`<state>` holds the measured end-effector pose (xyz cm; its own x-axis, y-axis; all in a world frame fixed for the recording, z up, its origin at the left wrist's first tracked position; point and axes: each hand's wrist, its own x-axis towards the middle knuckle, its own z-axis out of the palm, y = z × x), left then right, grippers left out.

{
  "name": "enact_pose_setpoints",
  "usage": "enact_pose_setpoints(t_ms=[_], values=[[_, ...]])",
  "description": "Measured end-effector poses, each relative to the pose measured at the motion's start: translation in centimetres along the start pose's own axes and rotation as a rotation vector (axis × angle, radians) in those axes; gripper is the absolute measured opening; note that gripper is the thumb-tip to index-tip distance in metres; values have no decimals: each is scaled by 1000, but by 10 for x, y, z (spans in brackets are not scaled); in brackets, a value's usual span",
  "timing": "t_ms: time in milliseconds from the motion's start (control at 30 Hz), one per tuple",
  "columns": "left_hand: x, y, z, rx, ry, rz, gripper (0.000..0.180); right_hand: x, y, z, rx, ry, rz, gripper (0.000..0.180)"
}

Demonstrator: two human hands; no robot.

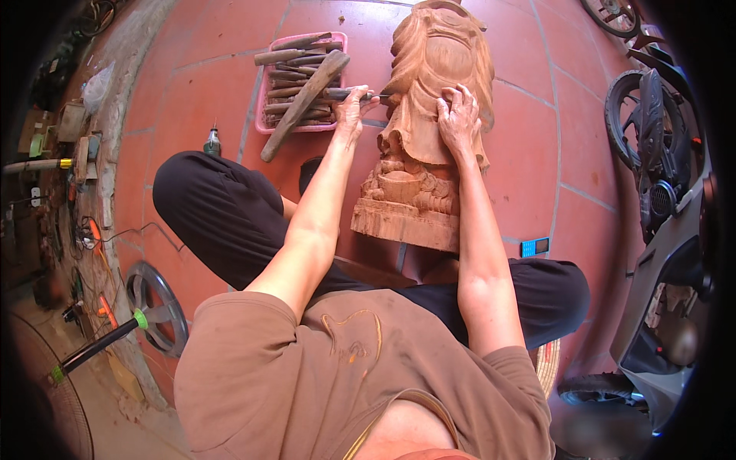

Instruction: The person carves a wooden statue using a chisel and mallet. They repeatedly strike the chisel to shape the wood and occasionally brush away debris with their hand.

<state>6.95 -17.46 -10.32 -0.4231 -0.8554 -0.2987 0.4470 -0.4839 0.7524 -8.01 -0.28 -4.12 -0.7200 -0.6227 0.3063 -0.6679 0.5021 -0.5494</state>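
Observation:
A carved wooden statue (441, 57) of a robed, round-bellied figure lies on the floor before me, its carved base (405, 218) toward me. My left hand (349, 110) is closed round a carving chisel (336, 94) with a dark handle. The chisel's thin blade points right, its tip at the statue's left side; whether it touches the wood I cannot tell. My right hand (460, 115) rests on the statue's robe, fingers apart and slightly bent, holding nothing. Left of the statue, a pink basket (263, 123) holds several wooden-handled tools, with a long wooden club (307, 103) lying across it.
A green and black power tool (212, 142) stands on the red tile floor (203, 84) at left. Near my right knee lies a blue mobile phone (534, 247). A motorbike (652, 253) lines the right side; a fan base (157, 307) and cluttered wall edge line the left.

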Motion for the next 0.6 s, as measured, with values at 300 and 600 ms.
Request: enact_pose_setpoints(t_ms=[300,600], values=[[-9,12,1,152,44,137,13,-1,3,2,17,5,-17,29],[8,-3,10,-54,10,-40,16,0,0,0,40,-8,-10,29]])
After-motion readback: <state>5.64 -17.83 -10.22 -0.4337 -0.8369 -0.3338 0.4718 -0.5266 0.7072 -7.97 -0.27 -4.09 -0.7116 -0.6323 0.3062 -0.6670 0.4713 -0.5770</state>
